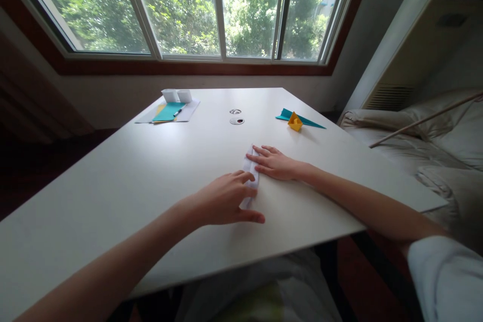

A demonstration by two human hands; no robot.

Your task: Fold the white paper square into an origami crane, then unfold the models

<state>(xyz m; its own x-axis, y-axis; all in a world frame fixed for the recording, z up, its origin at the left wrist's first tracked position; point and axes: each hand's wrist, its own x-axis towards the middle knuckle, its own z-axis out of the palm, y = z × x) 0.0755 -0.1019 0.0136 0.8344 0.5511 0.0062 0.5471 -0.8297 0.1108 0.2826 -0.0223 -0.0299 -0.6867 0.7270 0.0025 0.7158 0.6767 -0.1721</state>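
A narrow folded strip of white paper (249, 165) lies on the white table (151, 181), in front of me. My left hand (226, 198) rests on its near end, fingers curled over the paper and thumb stretched out along the table. My right hand (275, 162) lies flat on the strip's far part, fingers stretched out and pressing it down. Most of the strip is hidden under the two hands.
At the back left lie white sheets with a teal sheet and a pen (168, 111), behind them two small white paper boxes (176, 95). A yellow paper boat (295, 122) on a teal folded paper (302, 117) sits back right. Two round cable holes (236, 116) mark the middle. A couch (422, 151) stands to the right.
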